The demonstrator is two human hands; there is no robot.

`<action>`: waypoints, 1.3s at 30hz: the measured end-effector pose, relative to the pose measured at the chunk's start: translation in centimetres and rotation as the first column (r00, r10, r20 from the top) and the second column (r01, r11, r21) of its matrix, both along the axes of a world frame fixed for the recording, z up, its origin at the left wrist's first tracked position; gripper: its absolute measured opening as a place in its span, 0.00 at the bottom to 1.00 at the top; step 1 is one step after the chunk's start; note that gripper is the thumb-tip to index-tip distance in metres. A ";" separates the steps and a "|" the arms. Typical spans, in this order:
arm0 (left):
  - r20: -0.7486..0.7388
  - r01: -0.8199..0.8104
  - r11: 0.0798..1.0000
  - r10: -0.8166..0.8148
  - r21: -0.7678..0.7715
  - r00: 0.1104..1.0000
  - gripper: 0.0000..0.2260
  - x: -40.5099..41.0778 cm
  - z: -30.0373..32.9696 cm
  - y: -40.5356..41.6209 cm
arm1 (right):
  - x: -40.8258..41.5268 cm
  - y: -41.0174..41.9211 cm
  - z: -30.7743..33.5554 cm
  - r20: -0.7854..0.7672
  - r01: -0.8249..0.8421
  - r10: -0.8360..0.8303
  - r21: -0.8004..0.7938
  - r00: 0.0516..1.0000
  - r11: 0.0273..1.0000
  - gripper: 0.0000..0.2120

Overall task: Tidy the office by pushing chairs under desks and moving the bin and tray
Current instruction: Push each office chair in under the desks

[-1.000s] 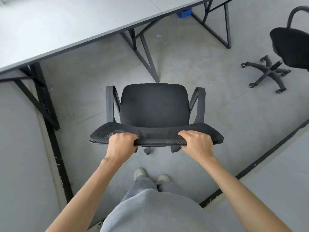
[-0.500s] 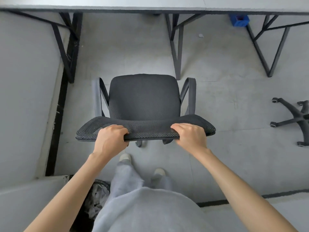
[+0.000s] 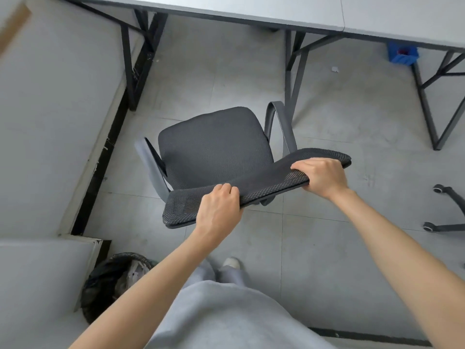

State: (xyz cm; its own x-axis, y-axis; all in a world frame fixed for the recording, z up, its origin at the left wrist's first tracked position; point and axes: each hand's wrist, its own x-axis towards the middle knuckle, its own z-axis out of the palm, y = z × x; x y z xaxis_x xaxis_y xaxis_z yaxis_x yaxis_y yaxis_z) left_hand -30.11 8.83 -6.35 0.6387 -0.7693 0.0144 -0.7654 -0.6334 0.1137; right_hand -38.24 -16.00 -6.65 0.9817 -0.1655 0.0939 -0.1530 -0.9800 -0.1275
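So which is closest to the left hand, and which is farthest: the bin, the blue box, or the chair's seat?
From the left hand, in the head view:
1. Chair's seat: just ahead, beyond the backrest the fingers grip.
2. Bin: on the floor, behind and to the left, beside the person.
3. Blue box: far right, under the desk.

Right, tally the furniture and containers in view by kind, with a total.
Chairs: 2, the black mesh chair gripped by left hand and right hand, plus a chair base at the right edge
Desks: 3
Bins: 1, black bin
Blue boxes: 1
Total: 7
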 end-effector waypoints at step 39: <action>-0.019 -0.137 0.989 0.138 0.053 0.990 0.10 39.6 0.2 0.9 | 38.4 2.1 -2.3 0.034 0.164 -0.164 -0.011 0.986 0.986 0.10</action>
